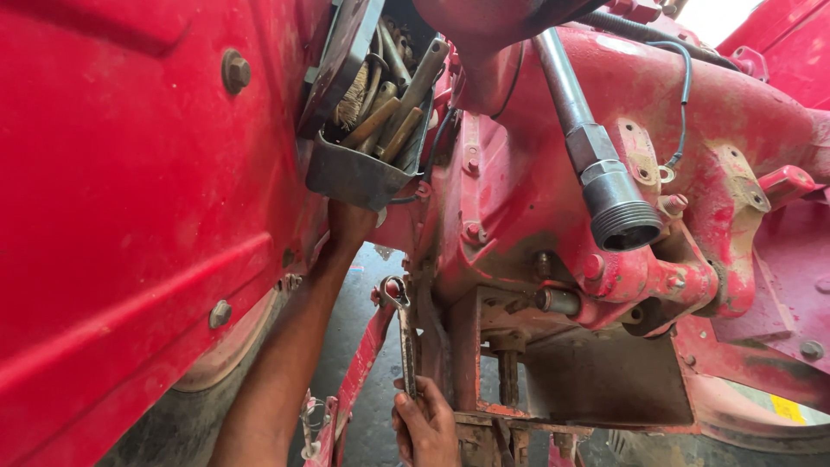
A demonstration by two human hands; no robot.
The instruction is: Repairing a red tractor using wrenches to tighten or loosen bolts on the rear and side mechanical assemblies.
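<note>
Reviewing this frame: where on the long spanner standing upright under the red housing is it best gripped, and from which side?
Grip the spanner on its lower shank, from below. It stands nearly upright with its ring end up at the red housing, so only the lower shank is free. The right hand holds it there; the left hand reaches up behind the tool tray.

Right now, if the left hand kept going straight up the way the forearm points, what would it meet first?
The left hand already sits right under the dark tool tray full of tools, so it would meet the tray's underside first. Whether the fingers already touch it cannot be told, since they are hidden behind the tray.
</note>
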